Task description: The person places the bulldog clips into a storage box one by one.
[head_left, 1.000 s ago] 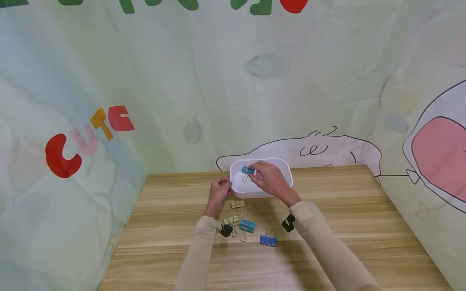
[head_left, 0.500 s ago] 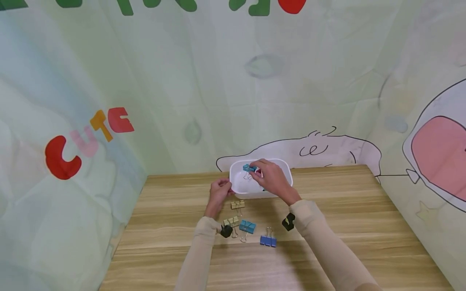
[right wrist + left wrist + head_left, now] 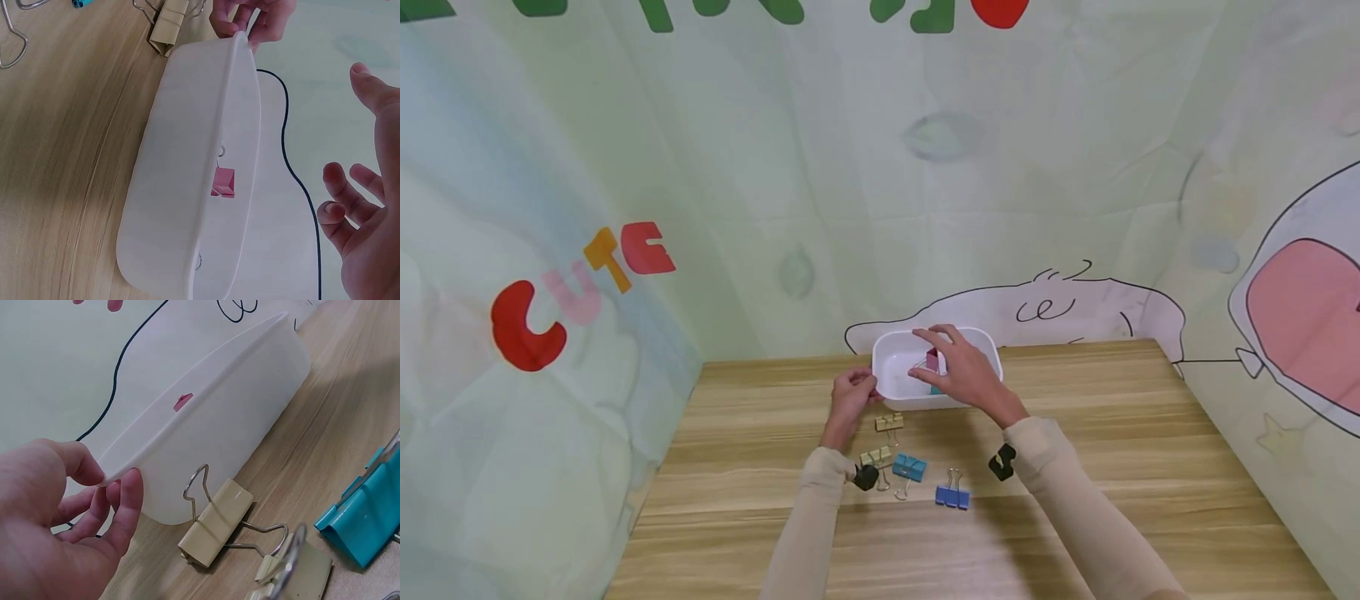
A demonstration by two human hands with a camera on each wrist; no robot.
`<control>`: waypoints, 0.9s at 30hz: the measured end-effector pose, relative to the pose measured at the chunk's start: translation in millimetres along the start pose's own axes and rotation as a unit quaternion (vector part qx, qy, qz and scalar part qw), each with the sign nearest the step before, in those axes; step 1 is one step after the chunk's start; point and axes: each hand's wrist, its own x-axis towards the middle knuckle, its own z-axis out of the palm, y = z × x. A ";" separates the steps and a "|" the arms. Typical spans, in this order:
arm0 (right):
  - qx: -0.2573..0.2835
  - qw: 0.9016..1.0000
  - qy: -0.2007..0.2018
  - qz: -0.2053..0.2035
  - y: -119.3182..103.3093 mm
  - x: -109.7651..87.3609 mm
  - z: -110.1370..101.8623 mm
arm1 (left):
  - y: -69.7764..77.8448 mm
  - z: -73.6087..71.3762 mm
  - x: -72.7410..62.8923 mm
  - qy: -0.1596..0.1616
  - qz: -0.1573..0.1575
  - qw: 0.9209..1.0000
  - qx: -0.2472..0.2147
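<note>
A white plastic tub [image 3: 887,392] stands at the back of the table. My left hand [image 3: 850,402] pinches its left rim between thumb and fingers, plain in the left wrist view. Above the tub, my right hand [image 3: 970,373] has its thumb and fingers spread apart, holding nothing. A pink binder clip [image 3: 224,182] is inside the tub; a bit of teal [image 3: 935,389] shows beneath the right hand, which hides part of the inside. In front of the tub lie a yellow binder clip [image 3: 217,522], another yellow binder clip [image 3: 876,457], a teal binder clip [image 3: 910,467] and a blue binder clip [image 3: 952,497].
The wooden table [image 3: 1120,467] runs out to both sides of the tub. A printed cloth backdrop [image 3: 880,208] rises right behind the tub and encloses the table's left and right sides.
The teal binder clip that my right hand pinched over the tub is gone from its fingers, which have spread apart. The left hand stays on the rim.
</note>
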 end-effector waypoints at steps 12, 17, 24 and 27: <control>-0.002 1.000 -0.005 -0.006 0.6 -14.2 0.3 | 0.3 -0.2 -0.5 -0.001 -0.003 1.000 -0.003; 0.006 1.000 -0.010 -0.013 1.0 -24.4 3.5 | 0.5 0.5 -1.3 -0.001 -0.003 1.000 -0.006; 0.006 1.000 -0.012 -0.022 4.4 -39.5 6.9 | 0.8 0.6 -1.4 -0.002 -0.006 1.000 -0.002; 0.006 1.000 -0.018 -0.018 6.2 -46.6 8.5 | 0.7 0.6 -1.4 -0.001 -0.006 1.000 0.002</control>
